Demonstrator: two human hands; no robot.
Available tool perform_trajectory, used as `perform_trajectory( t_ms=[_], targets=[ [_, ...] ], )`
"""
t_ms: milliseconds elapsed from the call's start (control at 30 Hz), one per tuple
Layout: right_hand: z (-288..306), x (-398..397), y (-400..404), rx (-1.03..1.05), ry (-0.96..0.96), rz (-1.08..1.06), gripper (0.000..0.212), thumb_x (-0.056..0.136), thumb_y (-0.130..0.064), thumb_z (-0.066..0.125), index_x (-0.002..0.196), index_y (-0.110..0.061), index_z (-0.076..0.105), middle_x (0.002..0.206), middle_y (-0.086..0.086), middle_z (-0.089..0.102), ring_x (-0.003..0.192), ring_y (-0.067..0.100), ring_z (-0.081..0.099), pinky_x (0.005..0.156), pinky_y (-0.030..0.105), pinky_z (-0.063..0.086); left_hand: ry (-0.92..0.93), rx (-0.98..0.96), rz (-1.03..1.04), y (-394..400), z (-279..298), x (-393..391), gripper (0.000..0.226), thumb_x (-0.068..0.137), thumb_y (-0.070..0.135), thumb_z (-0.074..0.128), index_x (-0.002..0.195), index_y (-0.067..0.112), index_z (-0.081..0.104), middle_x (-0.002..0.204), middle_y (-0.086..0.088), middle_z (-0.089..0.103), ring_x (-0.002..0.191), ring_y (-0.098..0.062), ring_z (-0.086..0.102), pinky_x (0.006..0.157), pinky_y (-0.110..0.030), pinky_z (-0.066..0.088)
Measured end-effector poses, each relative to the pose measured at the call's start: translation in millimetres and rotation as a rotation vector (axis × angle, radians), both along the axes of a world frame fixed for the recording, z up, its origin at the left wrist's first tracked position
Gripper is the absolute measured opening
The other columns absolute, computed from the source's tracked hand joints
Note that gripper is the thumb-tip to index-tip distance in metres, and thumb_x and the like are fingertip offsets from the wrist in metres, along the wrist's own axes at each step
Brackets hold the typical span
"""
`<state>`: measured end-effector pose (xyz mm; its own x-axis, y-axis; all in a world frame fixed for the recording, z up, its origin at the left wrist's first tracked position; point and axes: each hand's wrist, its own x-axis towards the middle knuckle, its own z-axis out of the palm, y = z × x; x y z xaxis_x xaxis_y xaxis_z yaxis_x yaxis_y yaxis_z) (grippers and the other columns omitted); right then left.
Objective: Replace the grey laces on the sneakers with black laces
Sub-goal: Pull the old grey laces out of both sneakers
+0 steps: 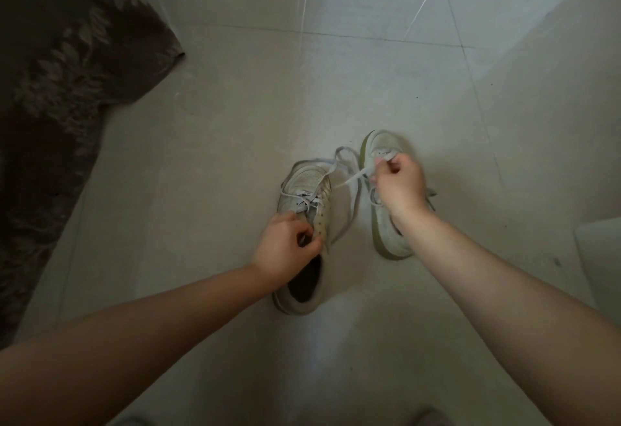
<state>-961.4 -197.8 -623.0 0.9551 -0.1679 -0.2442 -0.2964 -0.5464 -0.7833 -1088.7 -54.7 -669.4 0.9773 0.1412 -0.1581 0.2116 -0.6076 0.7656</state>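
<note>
Two pale worn sneakers stand side by side on the tiled floor. My left hand (pixel 285 246) grips the eyelet flap of the left sneaker (pixel 304 187), just above its dark opening. A grey lace (pixel 347 178) runs from that sneaker's lower eyelets up and to the right in a loose loop. My right hand (pixel 398 183) pinches the lace end, held over the right sneaker (pixel 381 145), whose middle my hand and wrist hide. No black lace shows in view.
A dark patterned fabric (pixel 60 89) hangs down along the left side. A pale flat object (pixel 601 251) pokes in at the right edge. Grey tiled floor (pixel 235 116) stretches ahead, with bright streaks of reflected light at the top.
</note>
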Motion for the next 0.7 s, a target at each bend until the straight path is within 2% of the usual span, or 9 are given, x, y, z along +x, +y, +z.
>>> perform_trajectory(
  t_ms=[67, 167, 233, 300, 367, 500, 600, 700],
  targets=[
    [5.3, 4.7, -2.3, -0.036, 0.084, 0.097, 0.024, 0.093, -0.025, 0.057, 0.074, -0.011, 0.058, 0.069, 0.005, 0.064, 0.058, 0.016, 0.054, 0.063, 0.028, 0.045, -0.025, -0.013, -0.003, 0.2, 1.8, -0.4, 0.020, 0.079, 0.029, 0.073, 0.072, 0.012, 0.066, 0.067, 0.005, 0.041, 0.068, -0.014, 0.042, 0.060, -0.022, 0.027],
    [9.5, -15.4, 8.1, -0.239, 0.385, 0.517, 0.038, 0.089, -0.045, 0.059, 0.064, -0.016, 0.059, 0.061, 0.003, 0.063, 0.055, 0.014, 0.059, 0.063, 0.027, 0.046, -0.055, -0.088, 0.075, 2.3, 4.8, -1.8, 0.019, 0.080, 0.032, 0.073, 0.084, 0.018, 0.060, 0.063, 0.006, 0.045, 0.060, -0.008, 0.042, 0.057, -0.020, 0.035],
    [3.7, -32.2, 19.1, -0.357, 0.339, 0.687, 0.043, 0.086, -0.052, 0.059, 0.063, -0.016, 0.054, 0.063, 0.007, 0.063, 0.063, 0.022, 0.064, 0.064, 0.030, 0.048, -0.060, -0.070, 0.159, 8.2, 2.8, 0.6, 0.016, 0.084, 0.027, 0.068, 0.091, 0.016, 0.058, 0.069, 0.002, 0.050, 0.066, -0.015, 0.048, 0.064, -0.030, 0.042],
    [-2.4, -44.0, 28.6, -0.411, 0.246, 0.726, 0.040, 0.082, -0.053, 0.062, 0.066, -0.019, 0.048, 0.068, 0.002, 0.058, 0.071, 0.023, 0.060, 0.067, 0.033, 0.047, -0.033, 0.009, 0.175, 15.5, -1.0, 5.6, 0.019, 0.084, 0.021, 0.067, 0.099, 0.011, 0.063, 0.084, -0.003, 0.054, 0.078, -0.020, 0.055, 0.073, -0.031, 0.045],
    [-5.1, -48.2, 33.9, -0.393, 0.244, 0.744, 0.036, 0.081, -0.047, 0.065, 0.070, -0.021, 0.043, 0.076, -0.001, 0.055, 0.075, 0.021, 0.055, 0.066, 0.033, 0.043, -0.005, 0.020, 0.150, 20.2, -3.6, 11.4, 0.022, 0.082, 0.016, 0.069, 0.102, 0.007, 0.066, 0.094, -0.008, 0.057, 0.084, -0.023, 0.058, 0.076, -0.027, 0.044],
    [-7.5, -49.9, 34.7, -0.350, 0.283, 0.752, 0.030, 0.080, -0.032, 0.069, 0.078, -0.017, 0.042, 0.079, -0.001, 0.048, 0.074, 0.019, 0.048, 0.054, 0.027, 0.031, 0.029, 0.023, 0.141, 23.4, -2.2, 20.3, 0.016, 0.083, 0.014, 0.069, 0.097, 0.007, 0.068, 0.096, -0.008, 0.057, 0.084, -0.022, 0.056, 0.076, -0.024, 0.041],
    [-8.6, -60.3, 34.4, -0.423, 0.177, 0.753, 0.030, 0.078, -0.039, 0.067, 0.081, -0.022, 0.044, 0.090, -0.004, 0.046, 0.082, 0.018, 0.050, 0.064, 0.029, 0.037, 0.052, 0.091, 0.080, 26.4, -0.7, 26.5, 0.010, 0.086, 0.014, 0.064, 0.093, 0.008, 0.067, 0.098, -0.010, 0.056, 0.089, -0.025, 0.056, 0.074, -0.029, 0.040],
    [-4.8, -71.2, 36.9, -0.565, 0.031, 0.768, 0.029, 0.080, -0.048, 0.062, 0.092, -0.024, 0.051, 0.106, -0.002, 0.050, 0.096, 0.019, 0.053, 0.072, 0.030, 0.041, 0.068, 0.140, -0.014, 27.5, 0.7, 29.6, 0.011, 0.090, 0.012, 0.055, 0.095, 0.005, 0.061, 0.102, -0.014, 0.054, 0.097, -0.029, 0.051, 0.080, -0.032, 0.038]
  ],
)
